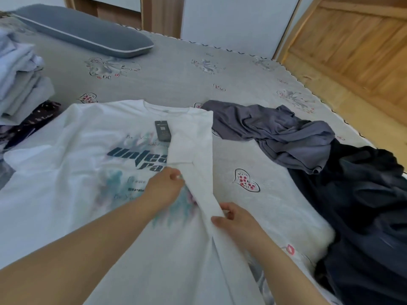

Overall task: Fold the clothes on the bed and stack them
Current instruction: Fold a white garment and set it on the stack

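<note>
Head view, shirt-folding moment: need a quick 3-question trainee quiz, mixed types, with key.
1. True or false: the right side of the white T-shirt is already folded over its print.
2. Multiple choice: the grey pillow lies A) on the floor, B) at the far left of the bed, C) under the shirt.
3. Fill in: the right hand pinches the folded ____ edge, while the left hand rests on the print.

Key: 1 true; 2 B; 3 shirt.
</note>
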